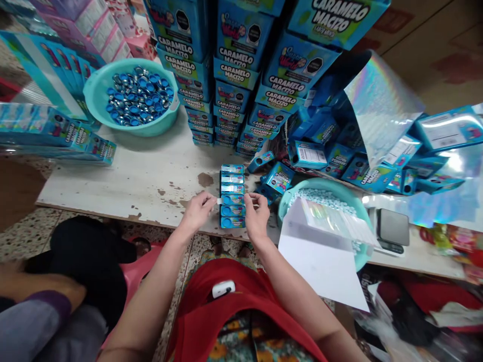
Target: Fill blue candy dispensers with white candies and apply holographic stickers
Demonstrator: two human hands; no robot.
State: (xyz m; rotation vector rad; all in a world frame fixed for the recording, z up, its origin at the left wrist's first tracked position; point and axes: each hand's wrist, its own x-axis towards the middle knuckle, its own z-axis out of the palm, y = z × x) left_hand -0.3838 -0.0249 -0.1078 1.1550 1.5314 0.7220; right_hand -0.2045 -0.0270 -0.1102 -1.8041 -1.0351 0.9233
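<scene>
Sealing boxes (232, 210), seemingly, your left hand (197, 211) pinches a strip (219, 201) that likely needs pressing flat, your right hand (257, 214) hard to read.

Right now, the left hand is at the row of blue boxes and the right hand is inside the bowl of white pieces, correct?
The right hand is not in the bowl: the head view shows it at the row of boxes too.

Red apron (198, 317) over floral garment (241, 342), white device (223, 289).
</scene>
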